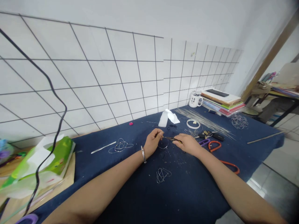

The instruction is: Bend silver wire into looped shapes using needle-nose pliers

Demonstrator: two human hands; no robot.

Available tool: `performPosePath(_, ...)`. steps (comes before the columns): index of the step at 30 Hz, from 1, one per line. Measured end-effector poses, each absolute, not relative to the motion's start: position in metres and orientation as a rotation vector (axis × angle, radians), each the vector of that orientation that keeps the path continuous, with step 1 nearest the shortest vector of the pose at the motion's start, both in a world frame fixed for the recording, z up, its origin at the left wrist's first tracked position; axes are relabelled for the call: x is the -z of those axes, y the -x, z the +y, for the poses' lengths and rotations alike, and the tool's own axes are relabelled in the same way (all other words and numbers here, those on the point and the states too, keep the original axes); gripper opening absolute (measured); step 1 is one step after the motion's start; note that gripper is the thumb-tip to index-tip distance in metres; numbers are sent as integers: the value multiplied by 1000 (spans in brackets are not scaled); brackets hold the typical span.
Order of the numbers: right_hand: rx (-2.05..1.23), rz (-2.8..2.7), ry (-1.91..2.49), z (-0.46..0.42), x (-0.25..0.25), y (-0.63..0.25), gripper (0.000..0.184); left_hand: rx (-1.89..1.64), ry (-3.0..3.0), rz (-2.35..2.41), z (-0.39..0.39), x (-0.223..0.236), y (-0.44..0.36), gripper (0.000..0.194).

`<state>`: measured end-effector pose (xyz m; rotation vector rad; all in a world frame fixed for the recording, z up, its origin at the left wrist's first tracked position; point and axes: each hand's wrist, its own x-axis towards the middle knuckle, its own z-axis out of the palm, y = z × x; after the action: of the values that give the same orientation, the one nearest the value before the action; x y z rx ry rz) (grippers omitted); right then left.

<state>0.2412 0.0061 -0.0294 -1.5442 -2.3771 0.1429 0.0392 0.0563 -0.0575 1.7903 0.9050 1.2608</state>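
Observation:
My left hand is pinched on a thin wire loop, which hangs just above the dark blue cloth. A silver bangle circles that wrist. My right hand is closed round a pair of pliers, whose jaws point left and meet the wire near my left fingertips. Whether the jaws are clamped on it is too small to tell. Nearer me on the cloth lies a tangle of bent wire, with small scraps scattered above it. Another coil of wire rests to the left, beside a flat silver strip.
Behind my right hand are a wire spool, a bundle of straight wires and black-handled cutters. Orange-handled scissors lie to the right. A white mug and stacked books stand at the wall. A green packet sits left.

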Motion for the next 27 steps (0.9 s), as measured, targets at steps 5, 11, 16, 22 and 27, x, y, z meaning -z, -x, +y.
performPosePath(5,-129,-2363,1562,6,31,-241,32,-1270,-1805,907,55,57,-40,20)
performPosePath(11,-132,-2345,1550,8,34,-241,32,-1271,-1829,919,55,56,-39,20)
performPosePath(16,-162,-2340,1530,9,35,-242,32,-1272,-1828,931,55,57,-39,20)
performPosePath(22,-183,-2340,1502,10,35,-243,30,-1285,-1829,929,55,57,-39,19)
performPosePath(27,-201,-2339,1476,10,34,-243,30,-1292,-1832,937,54,56,-39,20)
